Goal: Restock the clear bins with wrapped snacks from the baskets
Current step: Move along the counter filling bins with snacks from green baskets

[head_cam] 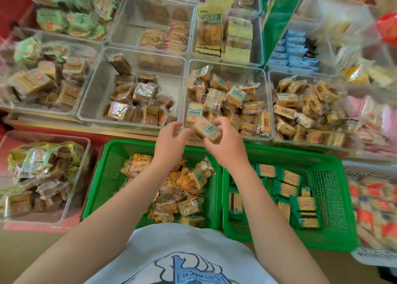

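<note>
Above green baskets (163, 148), right hand (223, 146) pinches a tilted snack pack (207, 130); left hand (169, 139) spread.

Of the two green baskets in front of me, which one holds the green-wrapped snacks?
The green plastic basket on the right, under the right forearm. Its packets have green wrappers; the left green basket holds clear-wrapped orange-yellow snacks.

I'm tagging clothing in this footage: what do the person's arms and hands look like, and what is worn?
Both forearms are bare, no sleeves reaching them. The left hand and right hand show no gloves, rings or watch. A white T-shirt with a blue print covers the torso.
</note>
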{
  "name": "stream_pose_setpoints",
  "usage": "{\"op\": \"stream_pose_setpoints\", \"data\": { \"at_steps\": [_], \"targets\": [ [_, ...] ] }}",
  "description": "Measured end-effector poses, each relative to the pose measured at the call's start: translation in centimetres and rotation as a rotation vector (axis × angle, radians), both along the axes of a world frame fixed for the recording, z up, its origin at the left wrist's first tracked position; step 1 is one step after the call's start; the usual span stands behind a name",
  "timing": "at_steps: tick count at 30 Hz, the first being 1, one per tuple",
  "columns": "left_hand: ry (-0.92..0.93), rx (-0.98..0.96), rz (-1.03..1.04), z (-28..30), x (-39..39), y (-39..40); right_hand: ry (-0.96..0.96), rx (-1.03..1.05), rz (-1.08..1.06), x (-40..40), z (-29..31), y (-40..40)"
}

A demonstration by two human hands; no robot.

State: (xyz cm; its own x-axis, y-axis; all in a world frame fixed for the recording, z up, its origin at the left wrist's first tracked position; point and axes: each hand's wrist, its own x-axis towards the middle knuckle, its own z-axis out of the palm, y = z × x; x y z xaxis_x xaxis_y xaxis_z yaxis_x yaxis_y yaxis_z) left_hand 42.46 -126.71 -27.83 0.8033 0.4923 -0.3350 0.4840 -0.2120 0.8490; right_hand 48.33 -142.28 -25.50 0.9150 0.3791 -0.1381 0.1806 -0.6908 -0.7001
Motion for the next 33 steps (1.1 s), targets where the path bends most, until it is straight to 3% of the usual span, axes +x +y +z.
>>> {"op": "stream_pose_setpoints", "data": {
  "at_steps": [3,5,9,12,16,18,21,22,24,28,31,33],
  "targets": [
    [0.059,0.573,-0.255,-1.8,-0.4,1.5,-0.217,-0.031,-0.053,2.8,-0.3,1.9],
    [0.190,0.689,-0.433,-2.9,-0.9,2.3,-0.343,-0.093,0.021,4.1,-0.9,3.9],
    [0.311,0.749,-0.603,-4.0,-1.8,3.1,-0.498,-0.359,0.264,5.0,-4.3,6.2],
    [0.319,0.705,-0.623,-4.1,-1.8,3.5,-0.505,-0.417,0.163,6.6,-5.6,5.5],
    [0.326,0.648,-0.617,-4.2,-1.6,3.5,-0.344,-0.504,0.005,7.0,-5.7,5.5],
    [0.325,0.647,-0.620,-4.3,-1.6,3.5,-0.358,-0.502,0.020,5.5,-5.3,5.6],
    [0.262,0.718,-0.605,-4.8,-2.0,3.5,-0.491,-0.313,0.044,1.6,-5.6,5.3],
    [0.227,0.750,-0.591,-5.2,-2.6,3.4,-0.463,-0.244,0.108,-0.2,-5.8,5.0],
    [0.216,0.754,-0.579,-6.3,-4.2,3.0,-0.213,-0.243,0.281,-3.5,-7.0,4.3],
    [0.500,0.483,-0.657,-9.5,-8.7,1.6,0.354,-0.569,0.478,-7.7,-12.2,2.4],
    [0.611,0.344,-0.746,-11.7,-11.6,1.2,0.658,-0.747,0.528,-10.4,-16.6,1.2],
    [0.650,0.299,-0.763,-12.6,-12.9,1.4,0.753,-0.805,0.513,-12.4,-18.3,0.6]
  ]
}}
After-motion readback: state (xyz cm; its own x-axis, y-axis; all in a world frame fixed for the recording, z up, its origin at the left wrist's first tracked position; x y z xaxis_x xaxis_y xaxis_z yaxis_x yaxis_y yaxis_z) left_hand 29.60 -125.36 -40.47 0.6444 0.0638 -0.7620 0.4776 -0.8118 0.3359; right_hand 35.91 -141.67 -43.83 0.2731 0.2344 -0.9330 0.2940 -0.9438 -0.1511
